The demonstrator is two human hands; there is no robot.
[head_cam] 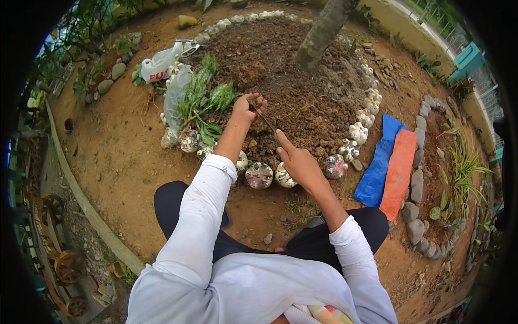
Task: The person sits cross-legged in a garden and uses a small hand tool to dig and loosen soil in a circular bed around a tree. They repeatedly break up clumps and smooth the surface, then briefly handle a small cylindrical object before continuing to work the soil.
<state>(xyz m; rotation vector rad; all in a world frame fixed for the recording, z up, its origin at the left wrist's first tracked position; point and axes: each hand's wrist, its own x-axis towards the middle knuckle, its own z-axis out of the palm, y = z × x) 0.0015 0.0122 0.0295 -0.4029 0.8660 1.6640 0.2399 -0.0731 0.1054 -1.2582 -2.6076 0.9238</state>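
Note:
Over the bed of loose brown soil (299,109), my right hand (297,162) grips a slim dark metal hand tool (266,120), its index finger laid along the handle. The tool's far end reaches the palm of my left hand (245,107), which is turned up with the fingers curled. Something dark brown shows in that palm, but I cannot tell whether it is soil or the tool's end. Left of that hand, uprooted leafy plants (198,91) with speckled green leaves lie on the bed's edge, beside a clear plastic bag (177,97).
Painted plastic bottle bottoms (259,176) ring the bed, and a tree trunk (323,36) rises from it. At left sits a white plastic bag (162,62) with red print. A blue sheet (373,162) and an orange sheet (398,170) lie right, near a stone border (417,185).

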